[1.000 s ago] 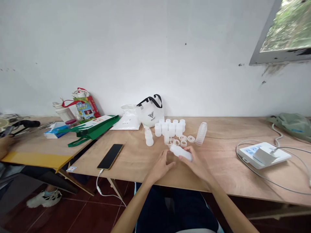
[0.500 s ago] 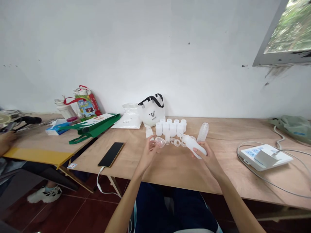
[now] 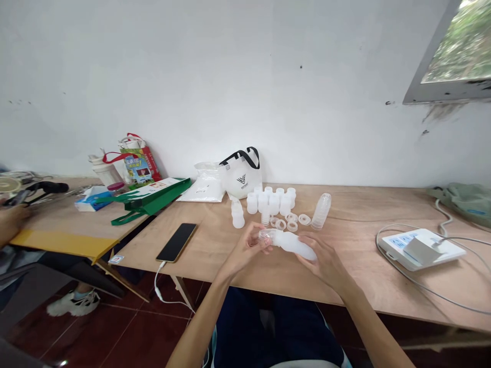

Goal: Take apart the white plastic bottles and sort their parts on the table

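My right hand [image 3: 324, 258] is wrapped round the body of a translucent white bottle [image 3: 294, 243], which lies tilted on its side above the near part of the table. My left hand [image 3: 246, 248] pinches a clear dome-shaped cap [image 3: 266, 234] at the bottle's narrow end. Cap and bottle meet there; whether the cap is fully seated I cannot tell. Just beyond my hands lie several translucent rings [image 3: 281, 225]. Behind them stand several white bottles [image 3: 273, 204] in a group. A stack of clear caps [image 3: 321, 211] leans to the right, and stacked whitish pieces [image 3: 237, 214] stand left.
On the left are a phone [image 3: 177, 242] on a cable, a green bag [image 3: 153, 198] and a tissue box [image 3: 92, 199]. A white tote bag [image 3: 241, 176] and a plastic packet [image 3: 203, 189] rest by the wall. To the right sits a power strip [image 3: 424, 249]. Another person's hand [image 3: 15, 217] shows far left.
Both hands have come together and nearer to me. The clear cap in my left hand has moved right, onto the bottle's end, and the bottle has swung flatter.
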`<state>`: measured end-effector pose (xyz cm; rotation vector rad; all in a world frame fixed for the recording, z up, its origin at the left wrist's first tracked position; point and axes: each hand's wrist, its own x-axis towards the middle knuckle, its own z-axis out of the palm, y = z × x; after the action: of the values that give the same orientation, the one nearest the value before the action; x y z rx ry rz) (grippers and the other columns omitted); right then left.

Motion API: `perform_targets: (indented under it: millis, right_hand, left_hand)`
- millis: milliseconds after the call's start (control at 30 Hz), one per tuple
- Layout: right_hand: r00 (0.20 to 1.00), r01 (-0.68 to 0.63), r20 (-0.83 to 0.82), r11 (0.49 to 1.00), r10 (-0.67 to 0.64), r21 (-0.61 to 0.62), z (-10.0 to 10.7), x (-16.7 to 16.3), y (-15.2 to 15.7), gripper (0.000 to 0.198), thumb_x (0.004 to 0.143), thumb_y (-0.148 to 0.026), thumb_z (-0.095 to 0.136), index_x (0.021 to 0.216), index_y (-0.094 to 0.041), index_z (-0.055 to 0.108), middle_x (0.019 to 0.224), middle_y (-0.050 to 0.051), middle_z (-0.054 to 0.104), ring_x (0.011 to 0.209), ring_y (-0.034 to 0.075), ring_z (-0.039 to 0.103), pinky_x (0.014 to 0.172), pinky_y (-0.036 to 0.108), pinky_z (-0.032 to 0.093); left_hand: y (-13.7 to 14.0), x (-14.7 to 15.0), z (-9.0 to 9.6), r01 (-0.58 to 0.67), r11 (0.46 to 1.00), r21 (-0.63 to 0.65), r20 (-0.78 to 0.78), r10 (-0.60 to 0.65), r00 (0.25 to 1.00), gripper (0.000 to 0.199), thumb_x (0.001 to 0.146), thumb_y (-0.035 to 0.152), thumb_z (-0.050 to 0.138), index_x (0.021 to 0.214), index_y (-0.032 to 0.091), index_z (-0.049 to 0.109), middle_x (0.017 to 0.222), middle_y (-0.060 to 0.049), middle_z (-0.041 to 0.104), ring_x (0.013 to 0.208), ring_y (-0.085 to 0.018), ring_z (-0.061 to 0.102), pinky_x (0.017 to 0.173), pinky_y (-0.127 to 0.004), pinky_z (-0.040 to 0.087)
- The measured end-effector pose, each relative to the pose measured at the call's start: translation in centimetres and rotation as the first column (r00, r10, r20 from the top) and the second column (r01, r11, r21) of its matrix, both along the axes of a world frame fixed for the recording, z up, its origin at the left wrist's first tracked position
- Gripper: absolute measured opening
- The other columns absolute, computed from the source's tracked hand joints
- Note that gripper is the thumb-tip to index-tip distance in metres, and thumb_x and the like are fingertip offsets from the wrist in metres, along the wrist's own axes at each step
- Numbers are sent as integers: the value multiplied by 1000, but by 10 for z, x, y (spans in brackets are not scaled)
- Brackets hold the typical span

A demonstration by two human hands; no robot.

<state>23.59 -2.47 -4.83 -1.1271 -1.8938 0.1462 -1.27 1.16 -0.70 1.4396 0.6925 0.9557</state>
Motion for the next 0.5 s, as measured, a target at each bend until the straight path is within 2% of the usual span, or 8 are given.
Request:
perform_targets:
  millis: [133,233,333,400,500]
  right_hand:
    - [1000,-15,27,996,13,87,1,6,-2,27,95,-25,60,118,-34,70,123,7,73,116,31,69,95,53,58]
    - [999,-44,10,996,44,82,7,3,-5,33,95,-25,62,126,-36,69,123,6,73,113,30,70,94,51,59]
    - [994,-109,-39,991,106,-77,12,-1,-8,36,92,-34,68,128,-34,67,119,6,74,106,30,71,87,48,60]
    - [987,-135,-115,968,113,-210,14,-4,-10,37,89,-41,72,125,-32,66,119,6,73,106,30,71,85,46,60]
    - [966,-169,-241,928,90,-331,16,-6,-12,36,87,-47,75,116,-30,64,119,5,73,101,28,71,79,43,60]
  left_hand:
    - [-1,-4,2,10,1000,16,7,-10,1000,44,88,48,75,115,23,52,95,-2,69,80,-16,71,80,-36,58]
    - [0,-6,0,15,998,55,-45,-12,999,41,89,48,74,113,22,53,95,-2,70,81,-17,71,82,-37,59]
    - [-1,-8,0,43,995,87,-92,-36,995,40,89,48,74,114,22,57,105,-6,71,94,-21,72,84,-38,60]
    - [-2,-9,2,72,993,90,-99,-64,993,40,89,46,75,117,23,59,110,-6,71,100,-22,71,85,-38,60]
    - [-5,-10,7,62,991,118,-93,-51,994,37,90,42,75,119,24,60,109,-5,70,101,-21,71,88,-37,60]
